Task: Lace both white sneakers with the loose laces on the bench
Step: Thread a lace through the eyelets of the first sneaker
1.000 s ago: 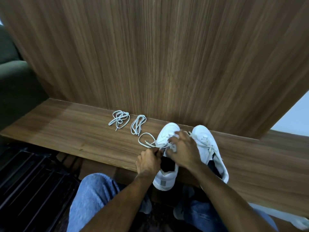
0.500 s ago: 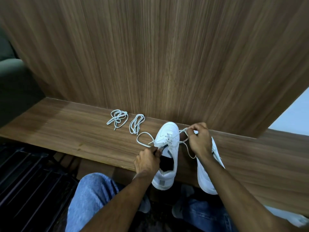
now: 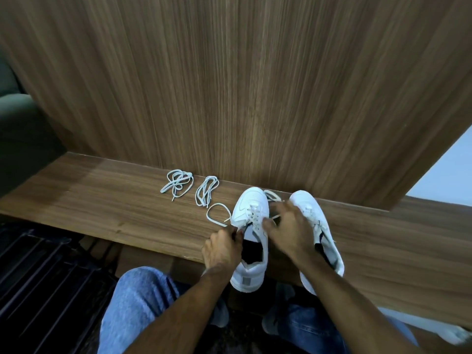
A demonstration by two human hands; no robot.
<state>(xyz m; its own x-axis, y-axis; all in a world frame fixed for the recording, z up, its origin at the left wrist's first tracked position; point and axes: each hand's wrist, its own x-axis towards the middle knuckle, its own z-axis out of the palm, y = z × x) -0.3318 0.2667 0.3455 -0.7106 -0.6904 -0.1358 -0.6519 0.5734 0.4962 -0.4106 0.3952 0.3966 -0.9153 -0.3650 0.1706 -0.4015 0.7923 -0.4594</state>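
Now your right hand [image 3: 288, 226] has come back from its outward pull to the left sneaker [image 3: 251, 213], fingers curled at its eyelets, so another crossing looks drawn through. Your left hand [image 3: 222, 247] pinches the lace's other end [image 3: 217, 217]. The right sneaker [image 3: 310, 213] sits just beside. Both heels overhang the counter [image 3: 102, 200] edge; two spare laces [image 3: 191, 187] lie clear, leftward.

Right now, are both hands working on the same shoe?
Yes, the left hand and right hand both hold laces at the left sneaker.
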